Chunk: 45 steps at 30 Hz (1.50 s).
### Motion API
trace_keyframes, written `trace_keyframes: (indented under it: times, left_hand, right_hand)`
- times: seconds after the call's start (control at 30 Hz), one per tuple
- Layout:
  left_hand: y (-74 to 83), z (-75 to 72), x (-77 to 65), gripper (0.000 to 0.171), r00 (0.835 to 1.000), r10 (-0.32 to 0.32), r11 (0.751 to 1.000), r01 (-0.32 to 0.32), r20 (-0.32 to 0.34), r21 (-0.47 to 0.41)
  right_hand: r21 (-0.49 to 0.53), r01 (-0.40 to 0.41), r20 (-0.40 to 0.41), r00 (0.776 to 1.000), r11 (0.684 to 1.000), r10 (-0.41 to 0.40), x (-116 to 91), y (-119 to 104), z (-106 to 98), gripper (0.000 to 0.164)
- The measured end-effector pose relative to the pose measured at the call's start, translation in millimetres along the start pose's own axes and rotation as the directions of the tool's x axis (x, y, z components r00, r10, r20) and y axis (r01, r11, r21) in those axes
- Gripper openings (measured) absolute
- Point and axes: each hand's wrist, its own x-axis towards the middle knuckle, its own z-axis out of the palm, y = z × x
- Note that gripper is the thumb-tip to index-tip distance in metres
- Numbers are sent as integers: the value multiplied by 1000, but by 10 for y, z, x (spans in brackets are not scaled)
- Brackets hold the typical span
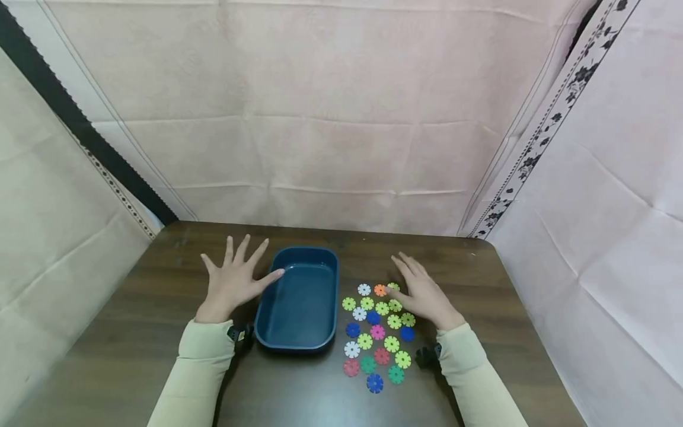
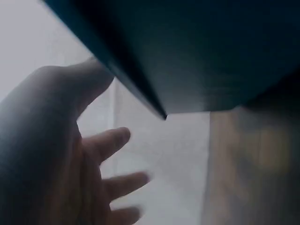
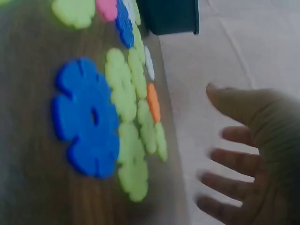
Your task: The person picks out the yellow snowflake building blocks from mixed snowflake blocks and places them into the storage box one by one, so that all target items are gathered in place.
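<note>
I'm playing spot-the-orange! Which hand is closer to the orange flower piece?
Right. The right hand is just to the right of the orange flower piece; the left hand is farther away, at the blue tray's left side.

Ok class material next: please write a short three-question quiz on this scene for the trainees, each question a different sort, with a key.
1. Fill the gap: In the head view, the discs lie to the ____ of the tray.
2. True or false: Several discs lie inside the tray.
3. Short answer: Which grip is nearer the orange disc, left or right?

Key:
1. right
2. False; the tray is empty.
3. The right grip.
</note>
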Motion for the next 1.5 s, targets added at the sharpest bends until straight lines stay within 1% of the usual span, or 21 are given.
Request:
trace_keyframes:
  times: [0.07,0.1,0.13,0.17,0.2,0.27,0.37,0.53,0.73,0.83,0.87,0.9,0.97,1.03,1.13,1.2,1.23,1.3,1.37,1.4,1.5]
  left_hand:
    - [-8,74,28,88,998,19,984,-7,65,-180]
    - [-16,123,41,84,994,33,954,-1,101,-300]
    - [-28,181,54,80,989,47,907,16,139,-421]
    - [-44,243,62,76,982,53,844,52,180,-534]
    - [-63,306,65,73,974,55,770,97,218,-630]
    - [-102,429,64,68,961,44,636,183,272,-749]
    - [-135,558,61,62,956,32,489,239,291,-839]
    - [-105,651,77,55,961,95,307,221,260,-926]
    - [-57,696,3,52,979,86,174,168,185,-970]
    - [-23,731,-5,53,983,84,118,152,162,-981]
    - [-15,738,-1,52,983,84,111,152,161,-982]
    - [-12,745,6,52,983,85,107,153,162,-983]
    - [-14,741,21,52,983,88,115,153,163,-982]
    - [-22,724,49,51,984,82,120,150,160,-981]
    - [-29,705,94,51,985,87,139,133,146,-981]
    - [-28,703,110,51,985,92,140,133,146,-981]
    - [-23,702,113,51,984,98,134,133,146,-982]
    - [-12,705,110,51,984,103,124,136,149,-983]
    - [-3,710,93,51,983,97,109,144,155,-983]
    - [3,711,81,51,983,94,101,150,159,-984]
    - [1,717,34,51,982,93,104,156,166,-982]
  right_hand:
    - [134,-1,26,1000,991,-3,42,78,33,71]
    - [180,-5,34,999,984,-1,59,114,49,66]
    - [213,-12,42,999,977,3,71,147,65,61]
    - [238,-19,50,999,971,8,80,176,81,58]
    - [258,-30,59,998,966,16,85,200,97,55]
    - [267,-43,86,996,963,20,81,236,133,49]
    - [268,-49,111,994,962,20,73,270,185,38]
    - [271,-43,87,996,962,20,84,290,228,27]
    - [303,-100,110,991,948,69,121,262,204,25]
    - [311,-98,46,995,945,88,165,271,129,19]
    - [318,-92,5,995,944,95,202,255,81,16]
    - [331,-85,-39,994,940,104,252,214,21,14]
    - [378,-80,-114,985,922,132,399,50,-119,14]
    - [471,-78,-131,979,879,157,619,-218,-251,19]
    - [614,-79,-47,990,785,136,1021,-677,-283,20]
    - [667,-88,56,996,740,68,1260,-964,-164,19]
    - [675,-97,110,993,731,31,1358,-1086,-70,18]
    - [672,-127,216,976,729,-28,1493,-1288,161,15]
    - [640,-173,316,947,749,-51,1552,-1439,395,15]
    - [617,-202,357,933,761,-41,1555,-1496,497,16]
    - [521,-251,418,908,816,12,1522,-1591,737,16]
